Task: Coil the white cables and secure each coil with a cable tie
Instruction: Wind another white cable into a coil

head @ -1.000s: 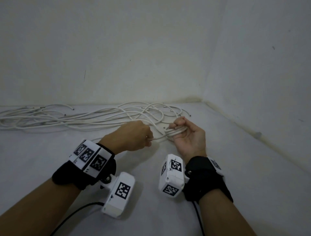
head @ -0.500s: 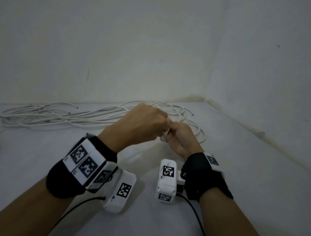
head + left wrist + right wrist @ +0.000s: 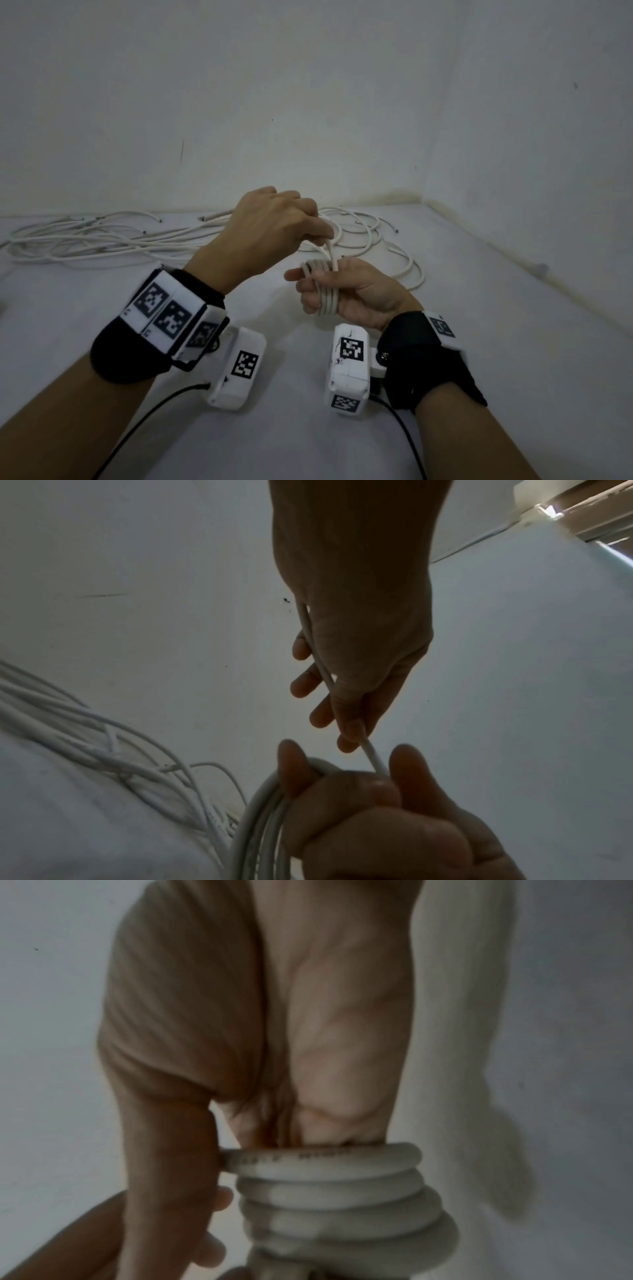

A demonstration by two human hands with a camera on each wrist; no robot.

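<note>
My right hand (image 3: 310, 291) grips a small coil of white cable (image 3: 327, 291), several turns wound side by side round its fingers; the right wrist view shows the coil (image 3: 329, 1185) tight against the palm. My left hand (image 3: 320, 236) is raised just above and behind it, pinching the free strand (image 3: 327, 251) that runs down into the coil. In the left wrist view the strand (image 3: 325, 674) passes through my left hand (image 3: 329, 723) to the right hand (image 3: 377, 818) below. No cable tie is in view.
A long loose pile of white cables (image 3: 102, 236) lies along the back wall, with open loops (image 3: 407, 270) behind my right hand. Walls meet in a corner at the back right. Black leads trail from the wrist cameras (image 3: 239, 366).
My left hand has lifted up and back from the right hand, drawing the strand taut above the coil. The right hand has turned so the wound coil shows.
</note>
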